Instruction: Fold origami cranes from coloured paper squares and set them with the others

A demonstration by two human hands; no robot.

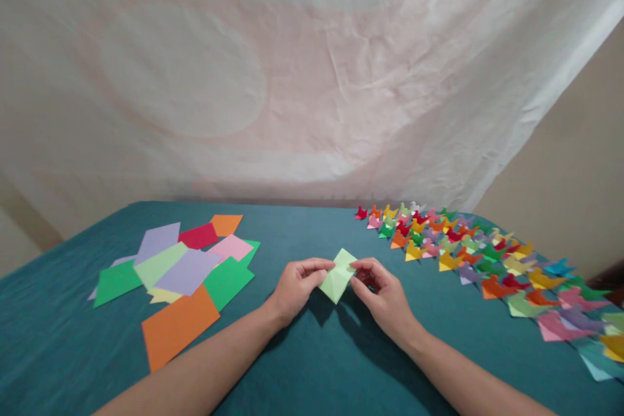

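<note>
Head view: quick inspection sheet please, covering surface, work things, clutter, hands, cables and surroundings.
Surface: teal cloth, lightly creased.
Work things: light green paper, partly folded, held just above the cloth.
Clutter: loose coloured sheets overlapping at left; rows of folded paper figures at right.
Hands: left hand and right hand each pinch a side of the light green paper.
Cables: nothing seen.
Surroundings: wrinkled white sheet hangs behind; beige wall at right.

The folded paper [338, 276] was pale green. The worktop [312, 344] wore plain teal cloth. Loose sheets [180, 273] were orange, green, lilac, pink, red and yellow. Folded figures [487, 253] ran multicoloured. The backdrop sheet [273, 65] was white.
</note>
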